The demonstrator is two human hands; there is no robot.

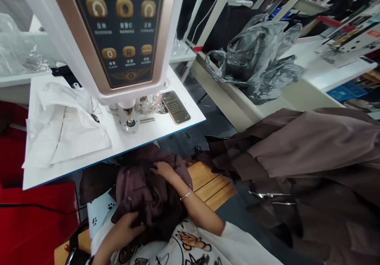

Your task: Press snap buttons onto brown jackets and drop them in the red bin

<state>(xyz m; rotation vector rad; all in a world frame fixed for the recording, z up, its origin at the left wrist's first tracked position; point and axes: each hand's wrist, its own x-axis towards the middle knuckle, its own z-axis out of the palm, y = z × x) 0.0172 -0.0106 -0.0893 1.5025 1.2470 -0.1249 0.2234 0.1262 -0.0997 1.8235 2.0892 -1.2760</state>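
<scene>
A dark brown garment [139, 189] lies bunched in my lap, below the front edge of the white table [124, 144]. A small round snap or button shows on its cloth. My right hand [164, 170], with a bracelet at the wrist, grips the far right part of the garment, its fingertips sunk in the folds. My left hand [126, 229] holds the near left part, its fingers partly hidden by cloth. Above the garment stands a press machine with a button panel [124, 31]; its lower die arm [130, 124] reaches over the table near the front edge.
On the table lie a phone [176, 107], a spring [147, 120], a bag of small metal parts [150, 103] and white plastic packaging [68, 126]. A large pile of brown garments [308, 150] is at the right. Grey plastic bags [258, 55] rest behind it. A red surface [35, 221] is at the left.
</scene>
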